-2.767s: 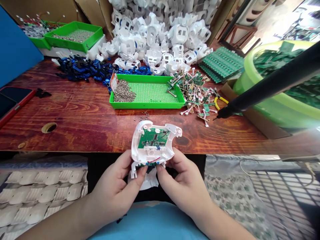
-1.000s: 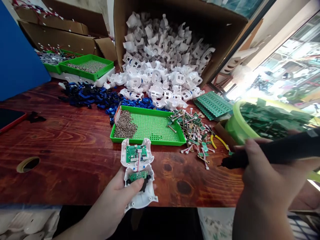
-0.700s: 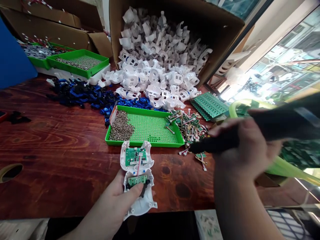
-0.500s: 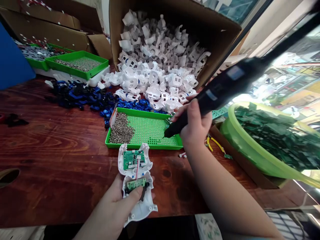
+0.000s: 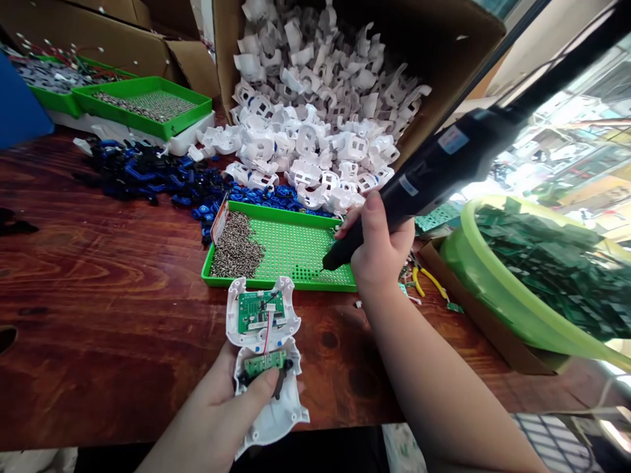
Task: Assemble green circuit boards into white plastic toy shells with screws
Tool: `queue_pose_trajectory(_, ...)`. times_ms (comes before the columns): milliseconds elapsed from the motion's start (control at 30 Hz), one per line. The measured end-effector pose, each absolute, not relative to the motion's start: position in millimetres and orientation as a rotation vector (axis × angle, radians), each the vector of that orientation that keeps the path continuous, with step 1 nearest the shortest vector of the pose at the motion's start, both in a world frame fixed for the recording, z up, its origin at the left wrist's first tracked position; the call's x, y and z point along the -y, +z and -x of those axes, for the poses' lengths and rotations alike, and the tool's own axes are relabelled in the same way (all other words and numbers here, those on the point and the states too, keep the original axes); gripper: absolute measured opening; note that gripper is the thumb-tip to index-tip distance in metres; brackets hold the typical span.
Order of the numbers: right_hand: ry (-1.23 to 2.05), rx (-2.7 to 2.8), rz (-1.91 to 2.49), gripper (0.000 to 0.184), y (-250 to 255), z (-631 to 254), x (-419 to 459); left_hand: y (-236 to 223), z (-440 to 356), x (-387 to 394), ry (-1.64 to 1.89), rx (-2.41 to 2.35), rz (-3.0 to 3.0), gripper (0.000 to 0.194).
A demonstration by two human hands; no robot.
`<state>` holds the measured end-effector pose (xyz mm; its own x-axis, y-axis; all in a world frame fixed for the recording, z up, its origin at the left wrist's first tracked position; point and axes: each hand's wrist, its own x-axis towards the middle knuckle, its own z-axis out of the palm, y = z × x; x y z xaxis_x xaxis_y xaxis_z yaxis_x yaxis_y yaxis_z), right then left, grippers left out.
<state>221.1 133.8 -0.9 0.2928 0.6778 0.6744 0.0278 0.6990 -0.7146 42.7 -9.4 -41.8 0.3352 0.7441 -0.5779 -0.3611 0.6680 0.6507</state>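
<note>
One white casing (image 5: 249, 336), one screwdriver (image 5: 424, 177)
I see left fingers (image 5: 259, 392) clasp the casing over the table (image 5: 108, 341), long axis running forward; right fingers (image 5: 374, 218) wrap the screwdriver, pointing down-left toward the green tray (image 5: 286, 213).

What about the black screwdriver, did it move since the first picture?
Yes, left. The black screwdriver, now in the right hand, was right of the front green tray; its tip is now over that tray.

A glossy red-brown wooden tabletop (image 5: 123, 328) with dark knots spreads beneath bright white light from the right, between a flat blue panel (image 5: 17, 112) at left and a pale cream wall (image 5: 552, 39).
</note>
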Motion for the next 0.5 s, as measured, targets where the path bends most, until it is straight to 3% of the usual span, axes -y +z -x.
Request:
queue_pose_trajectory(333,0.473,1.222,0.702,0.013,-3,-223,-135,-48,-41,10,0.753,-1.048,-0.518,0.042)
queue_pose_trajectory(500,0.342,1.094,0.671,0.011,25,-220,-117,-46,-42,9,0.793,-1.028,-0.497,0.04)
